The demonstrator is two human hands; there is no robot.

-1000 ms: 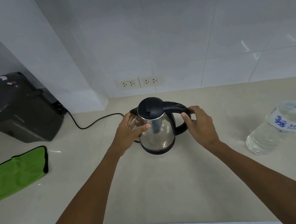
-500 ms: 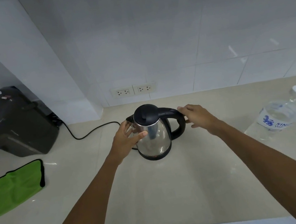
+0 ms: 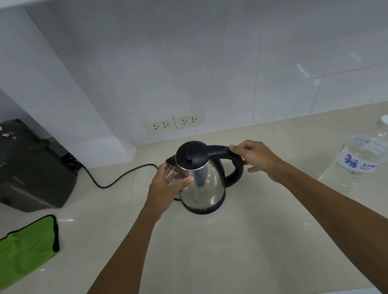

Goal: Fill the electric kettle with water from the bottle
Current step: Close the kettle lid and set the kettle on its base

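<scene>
A steel electric kettle (image 3: 203,185) with a black lid and handle stands upright on the beige counter (image 3: 217,256), its lid closed. My left hand (image 3: 166,188) cups the kettle's left side with spread fingers. My right hand (image 3: 256,160) rests on the top of the black handle, fingers loosely curled over it. A clear water bottle (image 3: 362,154) with a white cap and blue label stands at the right, capped and apart from both hands.
A black appliance (image 3: 12,169) sits at the far left with a black cord (image 3: 119,177) running toward the kettle. A green cloth (image 3: 17,253) lies at the left front. Two wall sockets (image 3: 174,123) are behind the kettle.
My right hand left the back of the handle, lifted off, and now lies on the handle's top. My left hand stays on the kettle's side. The camera tilted up slightly.
</scene>
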